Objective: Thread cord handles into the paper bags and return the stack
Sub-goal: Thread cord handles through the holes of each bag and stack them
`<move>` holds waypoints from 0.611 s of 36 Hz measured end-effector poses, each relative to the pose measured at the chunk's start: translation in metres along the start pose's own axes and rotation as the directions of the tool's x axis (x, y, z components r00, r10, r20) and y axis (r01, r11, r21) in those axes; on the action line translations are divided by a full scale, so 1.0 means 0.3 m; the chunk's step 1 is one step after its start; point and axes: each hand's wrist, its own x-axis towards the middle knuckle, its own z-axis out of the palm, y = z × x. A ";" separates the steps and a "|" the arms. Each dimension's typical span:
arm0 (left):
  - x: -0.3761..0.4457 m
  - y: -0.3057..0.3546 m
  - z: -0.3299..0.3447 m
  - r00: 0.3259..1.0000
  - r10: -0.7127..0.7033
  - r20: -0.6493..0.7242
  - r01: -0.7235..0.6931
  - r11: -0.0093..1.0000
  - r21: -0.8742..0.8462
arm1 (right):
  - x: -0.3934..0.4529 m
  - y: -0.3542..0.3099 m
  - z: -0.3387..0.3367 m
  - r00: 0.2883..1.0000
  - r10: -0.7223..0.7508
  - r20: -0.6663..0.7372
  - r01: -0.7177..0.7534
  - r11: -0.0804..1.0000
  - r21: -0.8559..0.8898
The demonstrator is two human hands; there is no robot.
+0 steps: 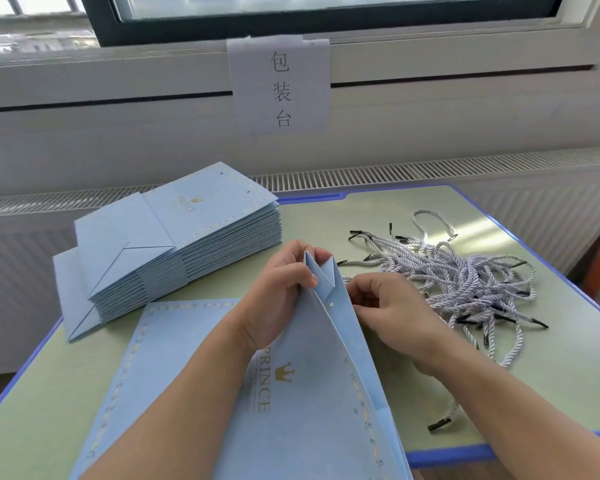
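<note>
While the light-blue paper bag (312, 393) stands raised on edge at the near centre of the table, the left hand (281, 292) pinches its upper gusset fold, thumb on the near face and fingers curled over the top; this hold appears meant to keep the mouth spread and the punched hole steady. A small pale tip (332, 305) shows at the side panel just below the fold, probably a cord end coming through the hole, though it is too small to confirm. The right hand (392, 306) sits against the bag's right wall with fingers curled inward; they seem to be working a cord from behind the panel, but what they grasp is hidden. One further flat bag (174, 358) of the same blue paper lies beneath the left forearm, printed face up. The stack of folded blue bags (187, 244) rests at the far left, apart from the work, presumably awaiting handles; its layers are too many and too fine to count. The heap of white twisted cords with black tips (465, 275) lies just right of the right hand, within easy reach, likewise uncountable. One green table with blue edging (551, 341) bears everything, and one paper sign with three characters (280, 86) hangs on the sill behind.
</note>
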 end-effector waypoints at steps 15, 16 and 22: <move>-0.001 0.009 0.001 1.000 0.008 -0.020 -0.008 1.000 -0.015 | 0.010 -0.036 0.010 0.972 0.141 0.189 -0.216 0.858 0.467; 0.000 0.009 -0.001 1.000 0.007 -0.026 -0.007 1.000 -0.006 | 0.008 -0.036 0.006 0.969 0.147 0.199 -0.228 0.842 0.489; 0.004 0.019 -0.012 0.998 0.047 -0.050 -0.044 0.997 0.056 | 0.000 -0.048 -0.016 0.972 0.133 0.195 -0.202 0.898 0.392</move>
